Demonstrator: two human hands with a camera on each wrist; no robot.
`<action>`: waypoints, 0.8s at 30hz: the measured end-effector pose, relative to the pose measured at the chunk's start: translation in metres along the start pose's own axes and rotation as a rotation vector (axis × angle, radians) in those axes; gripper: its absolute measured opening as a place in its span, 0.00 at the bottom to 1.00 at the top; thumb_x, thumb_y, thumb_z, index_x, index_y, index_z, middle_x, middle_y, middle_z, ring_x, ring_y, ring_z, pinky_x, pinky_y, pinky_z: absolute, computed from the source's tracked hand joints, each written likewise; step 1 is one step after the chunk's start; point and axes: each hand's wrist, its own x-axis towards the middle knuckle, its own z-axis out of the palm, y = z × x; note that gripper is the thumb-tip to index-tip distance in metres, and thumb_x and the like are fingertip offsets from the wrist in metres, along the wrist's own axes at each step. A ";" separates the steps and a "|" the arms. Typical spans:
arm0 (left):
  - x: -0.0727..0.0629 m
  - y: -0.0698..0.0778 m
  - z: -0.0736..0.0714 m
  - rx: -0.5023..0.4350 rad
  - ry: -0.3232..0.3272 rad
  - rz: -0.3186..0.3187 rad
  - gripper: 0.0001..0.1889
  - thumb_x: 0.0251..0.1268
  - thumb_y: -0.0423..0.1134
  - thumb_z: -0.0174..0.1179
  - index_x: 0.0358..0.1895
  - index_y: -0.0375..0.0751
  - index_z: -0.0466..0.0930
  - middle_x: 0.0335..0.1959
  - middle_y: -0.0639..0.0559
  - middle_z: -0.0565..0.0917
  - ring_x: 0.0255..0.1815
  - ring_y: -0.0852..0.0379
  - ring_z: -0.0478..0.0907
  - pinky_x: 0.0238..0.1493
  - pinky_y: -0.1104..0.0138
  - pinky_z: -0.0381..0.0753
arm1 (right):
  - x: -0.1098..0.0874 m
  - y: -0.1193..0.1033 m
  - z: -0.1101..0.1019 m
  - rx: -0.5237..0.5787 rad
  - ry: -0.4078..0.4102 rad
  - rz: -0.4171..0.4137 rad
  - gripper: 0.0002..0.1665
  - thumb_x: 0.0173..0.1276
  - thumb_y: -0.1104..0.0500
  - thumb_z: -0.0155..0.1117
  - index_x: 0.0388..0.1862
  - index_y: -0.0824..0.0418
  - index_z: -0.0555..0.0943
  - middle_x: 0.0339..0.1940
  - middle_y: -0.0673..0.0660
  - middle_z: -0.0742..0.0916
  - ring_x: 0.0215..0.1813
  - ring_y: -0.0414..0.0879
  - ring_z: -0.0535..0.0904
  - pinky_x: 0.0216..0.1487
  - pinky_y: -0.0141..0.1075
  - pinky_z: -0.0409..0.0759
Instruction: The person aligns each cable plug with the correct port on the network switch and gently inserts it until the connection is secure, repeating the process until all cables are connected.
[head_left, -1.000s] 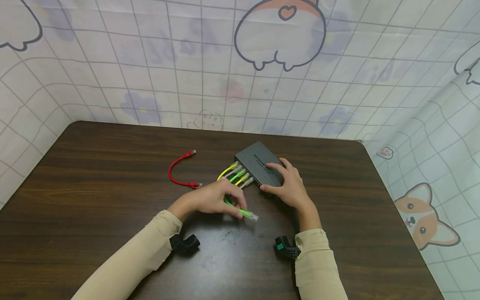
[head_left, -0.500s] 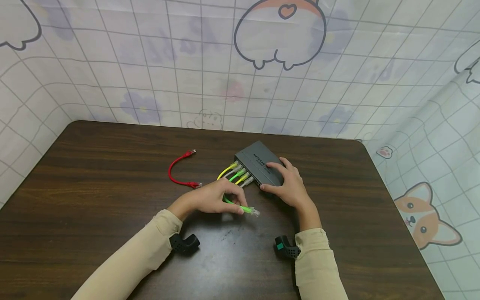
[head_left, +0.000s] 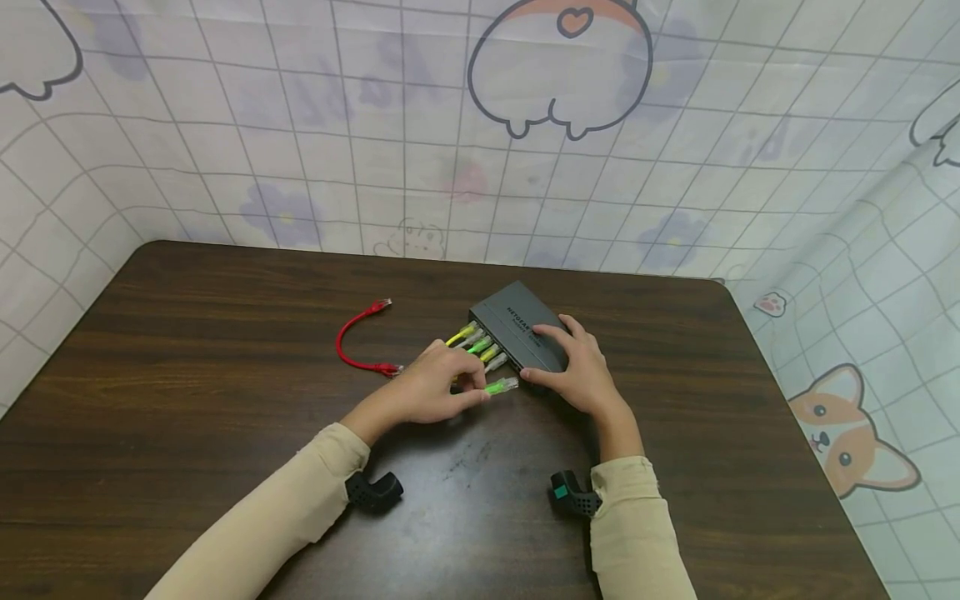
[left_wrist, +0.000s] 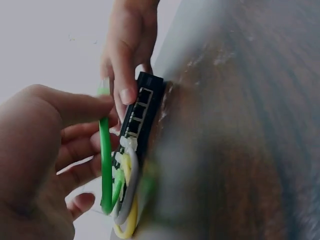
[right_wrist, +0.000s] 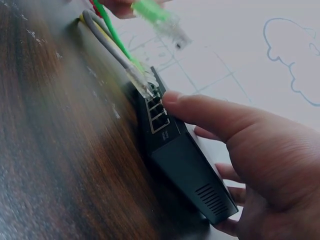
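A dark grey Netgear network switch (head_left: 504, 310) lies on the table, yellow, grey and green Ethernet cables plugged side by side into its port face. My right hand (head_left: 581, 371) grips its near end, thumb at the port edge and fingers over the top. With thumb and fingers, my left hand (head_left: 435, 385) pinches the green Ethernet cable (left_wrist: 106, 165) just behind its clear plug (right_wrist: 175, 32). That plug points toward the switch, apart from the ports. The cable loops back to a port in the left wrist view. Several open ports (left_wrist: 140, 107) show near my right thumb.
A short red Ethernet cable (head_left: 341, 342) lies curved on the dark wooden table (head_left: 225, 400), left of the switch. Behind the table hangs a white patterned curtain (head_left: 337, 167). Black wrist cameras sit on both sleeves.
My left hand has moved up and toward the switch, bringing the green plug from below the ports to close beside them. My right hand and the switch have stayed put.
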 end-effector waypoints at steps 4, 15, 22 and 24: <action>0.001 0.003 0.003 0.076 0.025 -0.059 0.09 0.61 0.44 0.65 0.24 0.55 0.76 0.21 0.66 0.75 0.22 0.69 0.68 0.39 0.65 0.60 | -0.001 0.001 -0.001 0.003 -0.001 -0.006 0.41 0.58 0.41 0.71 0.70 0.45 0.68 0.79 0.59 0.56 0.75 0.64 0.53 0.63 0.67 0.58; 0.008 0.003 0.013 0.193 0.079 -0.116 0.15 0.58 0.44 0.68 0.18 0.55 0.73 0.15 0.65 0.71 0.17 0.67 0.64 0.34 0.66 0.60 | -0.002 0.000 -0.001 0.008 -0.005 -0.016 0.39 0.62 0.42 0.68 0.70 0.45 0.69 0.79 0.59 0.56 0.76 0.64 0.51 0.65 0.67 0.57; 0.012 0.002 0.018 0.218 0.102 -0.156 0.14 0.57 0.44 0.69 0.17 0.55 0.75 0.13 0.66 0.72 0.16 0.67 0.64 0.33 0.66 0.62 | -0.002 -0.001 -0.002 0.012 -0.004 -0.007 0.38 0.61 0.42 0.68 0.70 0.45 0.69 0.79 0.59 0.56 0.77 0.64 0.51 0.65 0.67 0.56; 0.013 0.002 0.019 0.223 0.099 -0.164 0.14 0.57 0.44 0.69 0.17 0.55 0.75 0.12 0.65 0.72 0.16 0.67 0.64 0.34 0.65 0.63 | -0.002 -0.001 -0.002 0.013 -0.004 -0.004 0.38 0.61 0.42 0.68 0.70 0.45 0.69 0.79 0.58 0.56 0.77 0.63 0.51 0.65 0.67 0.57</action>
